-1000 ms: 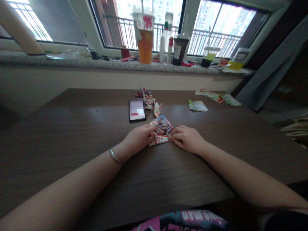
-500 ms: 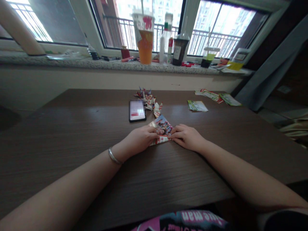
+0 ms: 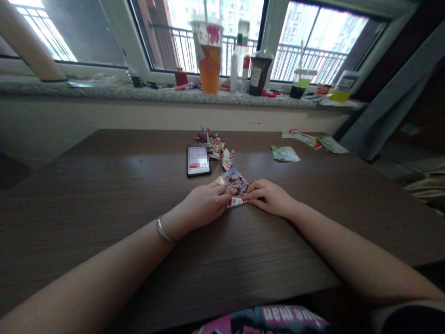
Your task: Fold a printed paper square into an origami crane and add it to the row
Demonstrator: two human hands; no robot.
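Observation:
A colourful printed sheet of paper point(image 3: 236, 180) lies on the table between my hands, its near edge folded up into a red and white strip. My left hand point(image 3: 205, 202) is closed on its left side, fingers pressing along the fold and covering that corner. At the right corner, my right hand point(image 3: 269, 196) pinches the end of the fold between thumb and fingers. Just beyond the sheet is a cluster of folded paper pieces point(image 3: 217, 146). A phone point(image 3: 198, 161) with a lit, blurred screen stands or lies left of them; I cannot tell which.
Right of centre on the brown table point(image 3: 104, 185) is a small stack of printed papers point(image 3: 285, 153). More paper strips point(image 3: 306, 138) lie farther back. Along the windowsill point(image 3: 156, 94) stand a large orange drink cup point(image 3: 210, 65), bottles and a dark cup point(image 3: 259, 74).
My left hand has slid slightly right along the folded edge, covering more of the red and white strip. My right hand stays almost still at its corner.

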